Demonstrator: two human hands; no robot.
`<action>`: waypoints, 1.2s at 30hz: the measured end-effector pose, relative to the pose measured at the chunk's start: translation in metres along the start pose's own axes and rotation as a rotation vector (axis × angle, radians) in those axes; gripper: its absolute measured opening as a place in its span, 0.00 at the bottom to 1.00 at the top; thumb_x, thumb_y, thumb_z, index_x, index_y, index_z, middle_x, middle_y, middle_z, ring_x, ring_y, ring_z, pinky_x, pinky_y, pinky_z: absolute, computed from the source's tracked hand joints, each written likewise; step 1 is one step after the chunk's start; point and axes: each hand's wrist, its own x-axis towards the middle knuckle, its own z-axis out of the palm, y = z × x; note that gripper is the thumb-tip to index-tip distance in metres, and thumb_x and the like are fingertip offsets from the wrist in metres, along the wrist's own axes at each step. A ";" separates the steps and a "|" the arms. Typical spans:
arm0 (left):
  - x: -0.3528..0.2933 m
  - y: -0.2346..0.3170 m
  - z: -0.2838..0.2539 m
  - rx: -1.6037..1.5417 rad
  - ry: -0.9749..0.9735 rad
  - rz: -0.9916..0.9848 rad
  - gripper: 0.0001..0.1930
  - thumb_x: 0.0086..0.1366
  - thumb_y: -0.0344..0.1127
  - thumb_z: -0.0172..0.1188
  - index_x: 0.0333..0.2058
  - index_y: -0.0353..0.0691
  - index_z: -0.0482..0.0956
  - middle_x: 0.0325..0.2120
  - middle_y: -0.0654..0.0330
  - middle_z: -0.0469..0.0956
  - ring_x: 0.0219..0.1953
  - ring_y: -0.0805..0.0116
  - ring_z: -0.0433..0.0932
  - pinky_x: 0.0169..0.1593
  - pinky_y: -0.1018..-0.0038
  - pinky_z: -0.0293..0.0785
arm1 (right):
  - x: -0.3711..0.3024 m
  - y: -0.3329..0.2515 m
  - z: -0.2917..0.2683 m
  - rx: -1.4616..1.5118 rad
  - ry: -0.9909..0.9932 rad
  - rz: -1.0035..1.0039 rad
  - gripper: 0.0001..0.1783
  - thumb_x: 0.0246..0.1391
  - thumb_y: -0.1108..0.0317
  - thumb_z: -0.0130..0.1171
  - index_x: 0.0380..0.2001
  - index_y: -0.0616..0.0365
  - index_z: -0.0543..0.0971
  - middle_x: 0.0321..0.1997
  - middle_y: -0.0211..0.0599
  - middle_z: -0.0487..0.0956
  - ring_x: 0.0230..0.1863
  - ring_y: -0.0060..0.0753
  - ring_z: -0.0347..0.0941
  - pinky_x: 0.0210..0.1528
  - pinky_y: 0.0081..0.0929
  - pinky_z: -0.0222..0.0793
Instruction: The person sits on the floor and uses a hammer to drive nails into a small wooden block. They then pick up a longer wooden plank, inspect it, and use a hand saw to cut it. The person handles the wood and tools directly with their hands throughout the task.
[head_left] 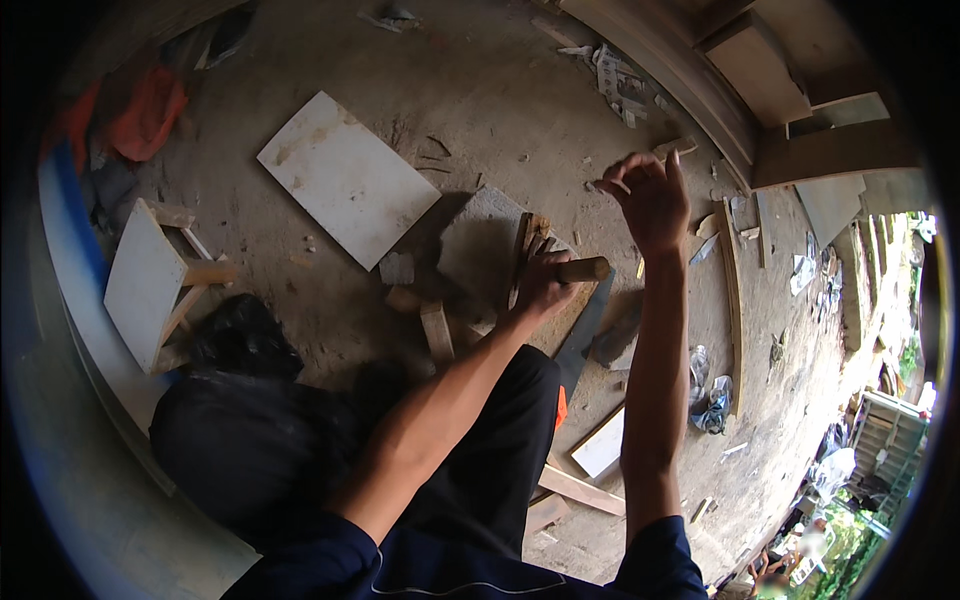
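My left hand [546,292] is closed round a short piece of wood [584,269], whose blunt end points right. Just beyond that hand, narrow dark wood pieces [527,246] stand against a rough grey block [480,243]; whether the hand grips these too I cannot tell. My right hand [655,203] is raised to the right of them, fingers bent and apart, with nothing visible in it. Below the left hand lies a handsaw [582,345], its orange handle partly hidden beside my knee.
A white board [348,180] lies on the dirty floor ahead. At left are a small white-topped wooden stool [150,285], a black plastic bag [245,338] and an orange bag [146,112]. Wood offcuts [437,331] lie near my knees. A wooden frame [830,150] stands at upper right.
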 end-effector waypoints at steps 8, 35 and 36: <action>-0.001 -0.019 -0.001 -0.002 0.066 0.160 0.10 0.52 0.39 0.62 0.20 0.41 0.75 0.17 0.51 0.74 0.21 0.53 0.76 0.26 0.62 0.68 | -0.021 0.036 0.047 -0.482 -0.547 0.494 0.50 0.55 0.27 0.36 0.71 0.45 0.41 0.74 0.46 0.47 0.75 0.46 0.37 0.72 0.48 0.31; -0.011 0.000 -0.015 -0.145 0.055 0.159 0.06 0.52 0.33 0.62 0.25 0.41 0.74 0.19 0.55 0.73 0.27 0.60 0.75 0.32 0.64 0.68 | -0.041 0.057 0.048 -0.499 -0.694 0.490 0.44 0.62 0.39 0.38 0.71 0.46 0.37 0.76 0.41 0.37 0.76 0.35 0.25 0.73 0.37 0.20; -0.018 0.003 -0.019 -0.130 0.064 0.145 0.05 0.52 0.32 0.62 0.24 0.41 0.74 0.19 0.55 0.73 0.27 0.59 0.75 0.32 0.64 0.68 | -0.049 0.051 0.059 -0.430 -0.606 0.488 0.41 0.64 0.42 0.36 0.71 0.47 0.37 0.76 0.40 0.37 0.76 0.34 0.25 0.73 0.36 0.21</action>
